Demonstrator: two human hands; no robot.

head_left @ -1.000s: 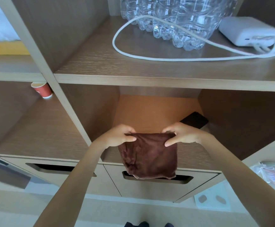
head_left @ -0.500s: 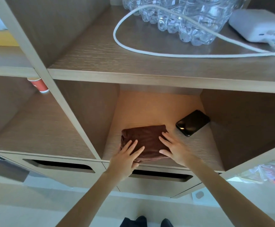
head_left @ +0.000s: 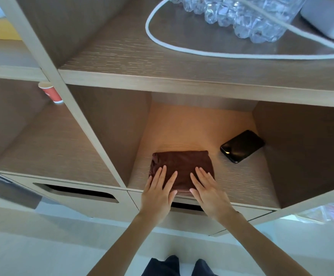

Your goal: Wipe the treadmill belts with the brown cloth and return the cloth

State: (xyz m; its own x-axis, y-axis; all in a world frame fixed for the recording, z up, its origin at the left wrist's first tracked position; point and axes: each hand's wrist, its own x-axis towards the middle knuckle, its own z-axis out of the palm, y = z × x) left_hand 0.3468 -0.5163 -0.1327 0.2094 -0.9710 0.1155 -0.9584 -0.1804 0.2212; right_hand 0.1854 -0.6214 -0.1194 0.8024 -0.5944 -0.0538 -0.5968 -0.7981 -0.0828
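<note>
Where the folded brown cloth lies near the front edge of the shelf, toward its left wall, both hands rest flat on it. The left hand and right hand keep fingers straight, gripping nothing. A black phone lies by the right wall.
</note>
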